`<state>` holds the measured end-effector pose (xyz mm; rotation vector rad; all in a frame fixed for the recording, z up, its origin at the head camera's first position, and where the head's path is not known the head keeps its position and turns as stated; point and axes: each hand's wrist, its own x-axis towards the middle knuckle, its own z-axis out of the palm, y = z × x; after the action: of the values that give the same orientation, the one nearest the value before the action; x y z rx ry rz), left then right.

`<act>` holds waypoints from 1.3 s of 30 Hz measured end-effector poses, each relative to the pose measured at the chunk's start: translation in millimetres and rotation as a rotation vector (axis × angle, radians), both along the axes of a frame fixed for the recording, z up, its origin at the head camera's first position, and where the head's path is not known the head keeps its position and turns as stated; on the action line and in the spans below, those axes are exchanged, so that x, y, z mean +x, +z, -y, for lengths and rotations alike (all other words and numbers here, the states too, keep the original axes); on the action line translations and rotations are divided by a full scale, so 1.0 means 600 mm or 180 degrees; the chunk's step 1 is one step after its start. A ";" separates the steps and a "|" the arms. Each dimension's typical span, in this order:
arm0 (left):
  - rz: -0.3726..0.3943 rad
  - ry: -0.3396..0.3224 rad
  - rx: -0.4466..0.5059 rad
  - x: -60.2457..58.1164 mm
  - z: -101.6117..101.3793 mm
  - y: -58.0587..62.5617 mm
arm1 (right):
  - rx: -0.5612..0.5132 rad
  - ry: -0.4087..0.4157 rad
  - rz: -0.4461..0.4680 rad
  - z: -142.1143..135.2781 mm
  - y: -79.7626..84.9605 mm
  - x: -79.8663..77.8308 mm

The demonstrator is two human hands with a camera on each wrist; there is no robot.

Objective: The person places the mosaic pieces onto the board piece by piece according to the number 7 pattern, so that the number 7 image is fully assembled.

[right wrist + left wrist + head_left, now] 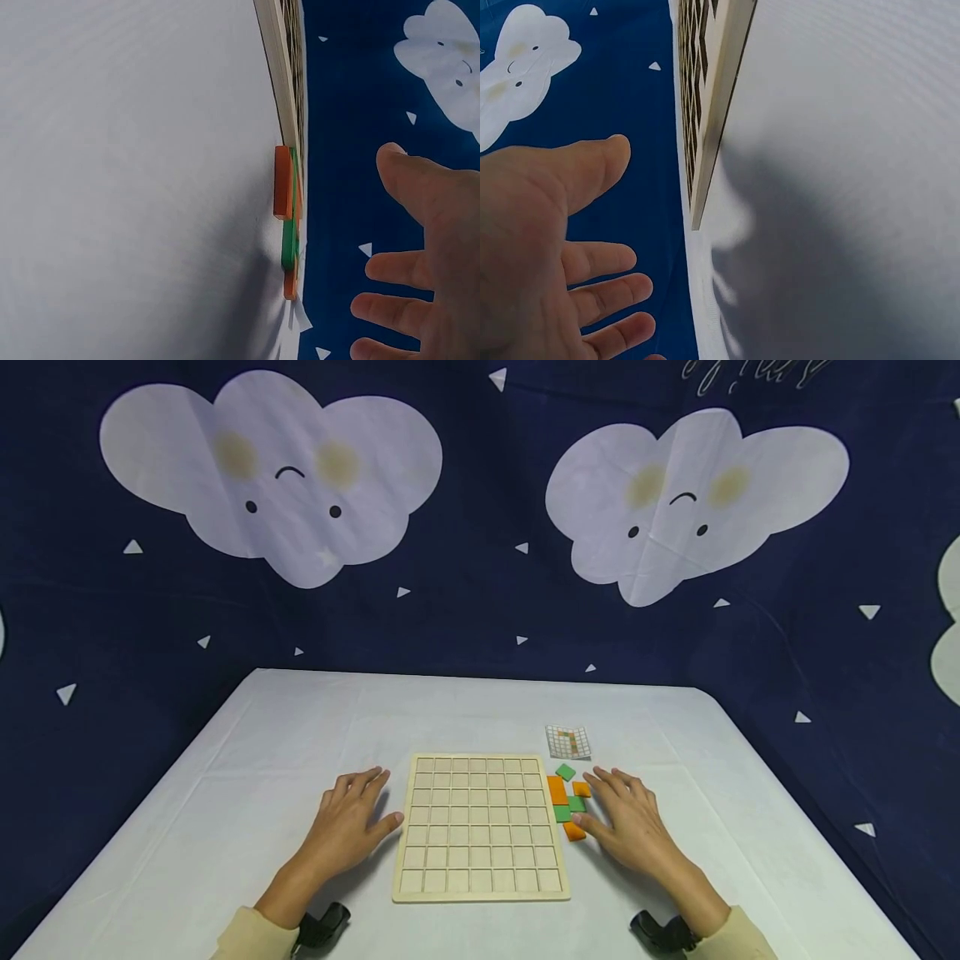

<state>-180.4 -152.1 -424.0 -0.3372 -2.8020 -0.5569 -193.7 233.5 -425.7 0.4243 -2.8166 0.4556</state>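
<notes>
A pale wooden grid board [481, 827] lies on the white table, its square cells bare. Left of it, my left hand [347, 822] hovers with fingers spread, the thumb close to the board's left edge; in the left wrist view this hand [547, 240] holds nothing. Beside the board's right edge is a cluster of flat tiles: green tiles [566, 772] and orange tiles [557, 790]. Over the right side of that cluster my right hand [628, 820] is held with fingers spread. The right wrist view shows an orange tile [282, 182] apart from that hand [442, 255].
Behind the tiles lies a small card [568, 742] printed with a grid and a coloured pattern. The white tablecloth [262, 760] reaches back to a dark blue cloth [480, 610] with clouds and triangles. A black wrist device [324, 927] sits at the left sleeve.
</notes>
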 end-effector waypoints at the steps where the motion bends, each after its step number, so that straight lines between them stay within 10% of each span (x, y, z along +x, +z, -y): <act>1: -0.0003 -0.0016 0.0015 0.000 0.000 0.000 | 0.0000 0.0001 -0.0001 0.000 0.000 0.000; 39: 0.0314 -0.0355 0.0448 -0.020 0.002 -0.020 | -0.0477 -0.0101 0.0297 -0.029 -0.011 -0.034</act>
<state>-192.5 -153.0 -435.8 -0.4502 -2.8303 -0.8123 -213.9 250.7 -432.1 0.3351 -2.8477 0.6910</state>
